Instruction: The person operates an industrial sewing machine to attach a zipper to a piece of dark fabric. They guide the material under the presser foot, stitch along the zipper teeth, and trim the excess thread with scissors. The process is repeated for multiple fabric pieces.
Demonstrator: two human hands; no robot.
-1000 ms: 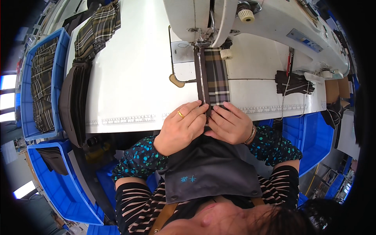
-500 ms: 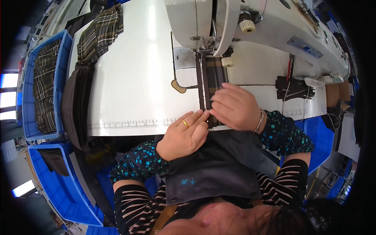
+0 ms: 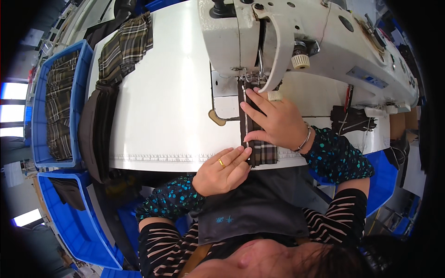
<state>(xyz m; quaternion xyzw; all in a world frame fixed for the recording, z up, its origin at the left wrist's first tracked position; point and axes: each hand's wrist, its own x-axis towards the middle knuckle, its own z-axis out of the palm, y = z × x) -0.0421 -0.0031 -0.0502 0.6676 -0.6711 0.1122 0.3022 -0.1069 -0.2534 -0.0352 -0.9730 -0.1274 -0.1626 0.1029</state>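
A dark brown strip with a metal zipper [image 3: 246, 116] lies on plaid fabric [image 3: 266, 153], its top end under the presser foot [image 3: 250, 78] of the white sewing machine [image 3: 324, 37]. My right hand [image 3: 276, 120] lies over the zipper with fingers spread, two fingertips near the foot, the thumb lower on the strip. My left hand [image 3: 221, 171], with a gold ring, has its bent fingers together on the strip's lower end near the table edge.
Blue bins [image 3: 83, 55] [image 3: 65, 222] stand at the left, one holding plaid pieces [image 3: 60, 106]. Dark pouches [image 3: 95, 134] and plaid fabric [image 3: 125, 41] lie on the table's left. A pile of zippers [image 3: 352, 120] and red-handled snips [image 3: 347, 97] lie at the right.
My right hand has moved up along the zipper toward the presser foot and spread its fingers. The view has shifted, so the machine and table appear lower.
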